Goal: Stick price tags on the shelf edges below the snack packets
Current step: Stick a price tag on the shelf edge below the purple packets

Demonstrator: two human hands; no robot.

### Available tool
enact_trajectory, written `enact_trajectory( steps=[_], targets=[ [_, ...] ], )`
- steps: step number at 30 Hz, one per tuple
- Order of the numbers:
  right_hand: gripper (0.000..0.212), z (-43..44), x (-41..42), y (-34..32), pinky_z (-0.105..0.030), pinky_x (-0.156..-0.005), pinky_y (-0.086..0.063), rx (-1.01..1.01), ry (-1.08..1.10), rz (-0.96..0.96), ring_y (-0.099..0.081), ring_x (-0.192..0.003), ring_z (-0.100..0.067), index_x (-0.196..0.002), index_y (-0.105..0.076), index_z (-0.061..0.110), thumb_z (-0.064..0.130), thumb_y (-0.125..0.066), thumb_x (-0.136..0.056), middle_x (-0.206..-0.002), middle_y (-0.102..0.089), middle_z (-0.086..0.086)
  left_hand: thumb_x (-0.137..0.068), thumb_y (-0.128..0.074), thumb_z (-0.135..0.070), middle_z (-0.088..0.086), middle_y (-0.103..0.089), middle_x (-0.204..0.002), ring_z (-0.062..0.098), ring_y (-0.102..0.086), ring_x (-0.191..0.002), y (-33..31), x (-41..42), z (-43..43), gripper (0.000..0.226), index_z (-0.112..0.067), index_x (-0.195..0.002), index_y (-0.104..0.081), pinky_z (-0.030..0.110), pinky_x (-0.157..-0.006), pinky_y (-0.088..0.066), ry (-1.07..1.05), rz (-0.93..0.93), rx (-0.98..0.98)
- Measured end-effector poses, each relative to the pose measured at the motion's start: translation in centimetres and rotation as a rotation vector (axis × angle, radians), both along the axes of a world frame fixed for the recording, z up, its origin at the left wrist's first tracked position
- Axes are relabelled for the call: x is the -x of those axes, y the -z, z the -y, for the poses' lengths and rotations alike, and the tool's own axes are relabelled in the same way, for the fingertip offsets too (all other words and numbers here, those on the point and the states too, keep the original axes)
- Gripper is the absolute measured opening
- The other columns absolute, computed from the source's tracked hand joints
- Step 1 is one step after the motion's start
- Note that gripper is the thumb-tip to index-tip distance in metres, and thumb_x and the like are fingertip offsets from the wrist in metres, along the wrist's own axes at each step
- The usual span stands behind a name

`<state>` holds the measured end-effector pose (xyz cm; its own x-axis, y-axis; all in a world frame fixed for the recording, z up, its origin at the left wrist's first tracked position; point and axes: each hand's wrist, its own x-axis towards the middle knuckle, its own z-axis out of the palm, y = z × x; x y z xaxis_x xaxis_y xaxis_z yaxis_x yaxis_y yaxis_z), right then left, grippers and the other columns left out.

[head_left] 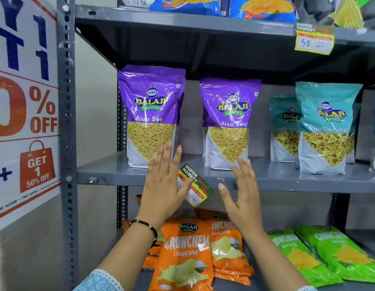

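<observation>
One tilted price tag (pixel 196 186), half hidden by left hand (pixel 164 185), fingers (pixel 178 158) spread flat.

The person is wearing pale blue sleeves (pixel 98 280) edged with white lace, and a dark beaded bracelet (pixel 145 225) is circling the left wrist

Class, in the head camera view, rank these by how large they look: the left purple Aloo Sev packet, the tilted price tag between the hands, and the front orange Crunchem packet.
1-2. Left purple Aloo Sev packet and front orange Crunchem packet: look alike; the Crunchem lies nearer, so unranked.
3. Tilted price tag: clearly smallest.
</observation>
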<state>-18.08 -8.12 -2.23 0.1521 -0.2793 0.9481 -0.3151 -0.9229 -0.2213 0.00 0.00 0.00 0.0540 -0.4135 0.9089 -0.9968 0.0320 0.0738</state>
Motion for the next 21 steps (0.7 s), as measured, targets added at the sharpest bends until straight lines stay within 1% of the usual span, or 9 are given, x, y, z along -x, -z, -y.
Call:
enact_trajectory(
  steps=[3, 5, 7, 10, 12, 14, 15, 17, 21],
  targets=[
    [0.026, 0.9, 0.4, 1.7, -0.054, -0.107, -0.026, -0.071, -0.016, 0.008, -0.012, -0.141, -0.02, -0.095, -0.054, 0.018, 0.041, -0.051, -0.085, -0.15, -0.029, -0.007, -0.088, -0.027, -0.059, -0.002, 0.003, -0.156, 0.012, 0.009, -0.14, 0.5, -0.4, 0.7, 0.068, -0.033, -0.145, -0.003, 0.043, -0.114, 0.0, 0.087, -0.087, -0.114],
    [0.025, 1.6, 0.0, 2.7, -0.053, -0.108, -0.023, -0.117, -0.05, -0.025, -0.011, -0.141, -0.021, -0.084, -0.058, 0.02, 0.044, -0.054, -0.082, -0.151, -0.026, -0.005, -0.087, -0.021, -0.06, -0.003, -0.003, -0.156, 0.012, 0.006, -0.141, 0.8, -0.6, 1.1, 0.063, -0.037, -0.144, -0.008, 0.046, -0.114, 0.001, 0.139, -0.144, -0.165],
    [0.028, 2.2, -0.7, 2.8, -0.05, -0.111, -0.013, -0.126, -0.034, -0.048, -0.008, -0.142, -0.021, -0.079, -0.063, 0.022, 0.048, -0.054, -0.08, -0.152, -0.022, -0.004, -0.089, -0.019, -0.056, -0.002, -0.015, -0.155, 0.017, -0.001, -0.141, 0.7, -0.3, 1.2, 0.057, -0.038, -0.143, -0.017, 0.048, -0.112, 0.003, 0.136, -0.154, -0.163],
    [0.038, 2.6, -2.0, 2.7, -0.036, -0.112, 0.008, -0.152, 0.025, -0.057, 0.002, -0.142, -0.018, -0.077, -0.069, 0.021, 0.056, -0.053, -0.077, -0.153, -0.016, -0.001, -0.097, -0.033, -0.043, -0.002, -0.027, -0.151, 0.025, -0.012, -0.14, -0.1, 0.4, 1.3, 0.041, -0.032, -0.137, -0.037, 0.056, -0.11, 0.0, 0.127, -0.226, -0.137],
    [0.04, 2.5, -2.8, 2.4, -0.027, -0.108, 0.018, -0.193, 0.036, -0.018, 0.007, -0.141, -0.017, -0.069, -0.069, 0.021, 0.059, -0.056, -0.074, -0.152, -0.015, 0.002, -0.094, -0.047, -0.036, -0.001, -0.035, -0.148, 0.025, -0.024, -0.137, -0.8, 1.0, 1.5, 0.032, -0.028, -0.124, -0.054, 0.062, -0.109, -0.003, 0.155, -0.334, -0.095],
    [0.033, 2.3, -3.5, 2.1, -0.023, -0.106, 0.021, -0.245, 0.043, 0.032, 0.007, -0.141, -0.016, -0.06, -0.064, 0.023, 0.055, -0.063, -0.071, -0.151, -0.017, 0.004, -0.084, -0.064, -0.034, 0.001, -0.045, -0.141, 0.02, -0.041, -0.128, -1.5, 1.4, 1.7, 0.019, -0.024, -0.1, -0.067, 0.066, -0.105, -0.017, 0.19, -0.425, -0.004],
    [0.03, 2.2, -3.8, 1.9, -0.023, -0.106, 0.022, -0.254, 0.044, 0.059, 0.006, -0.141, -0.017, -0.058, -0.061, 0.025, 0.052, -0.065, -0.07, -0.15, -0.019, 0.004, -0.078, -0.071, -0.032, 0.002, -0.049, -0.138, 0.017, -0.047, -0.122, -1.7, 1.5, 1.8, 0.014, -0.023, -0.088, -0.069, 0.066, -0.101, -0.024, 0.209, -0.464, 0.039],
    [0.031, 1.9, -4.3, 1.6, -0.024, -0.106, 0.021, -0.263, 0.04, 0.116, 0.003, -0.141, -0.018, -0.056, -0.058, 0.028, 0.052, -0.069, -0.07, -0.148, -0.022, 0.005, -0.069, -0.079, -0.029, 0.004, -0.051, -0.136, 0.015, -0.051, -0.118, -2.0, 1.6, 1.9, 0.016, -0.019, -0.07, -0.067, 0.064, -0.098, -0.031, 0.235, -0.532, 0.088],
    [0.026, 1.7, -4.2, 1.3, -0.029, -0.108, 0.016, -0.296, -0.014, 0.186, 0.0, -0.141, -0.017, -0.053, -0.06, 0.028, 0.045, -0.07, -0.071, -0.146, -0.024, 0.011, -0.07, -0.079, -0.025, 0.001, -0.047, -0.139, 0.015, -0.051, -0.116, -2.1, 1.9, 2.0, 0.028, -0.017, -0.056, -0.056, 0.065, -0.1, -0.028, 0.253, -0.548, 0.092]
  ],
)
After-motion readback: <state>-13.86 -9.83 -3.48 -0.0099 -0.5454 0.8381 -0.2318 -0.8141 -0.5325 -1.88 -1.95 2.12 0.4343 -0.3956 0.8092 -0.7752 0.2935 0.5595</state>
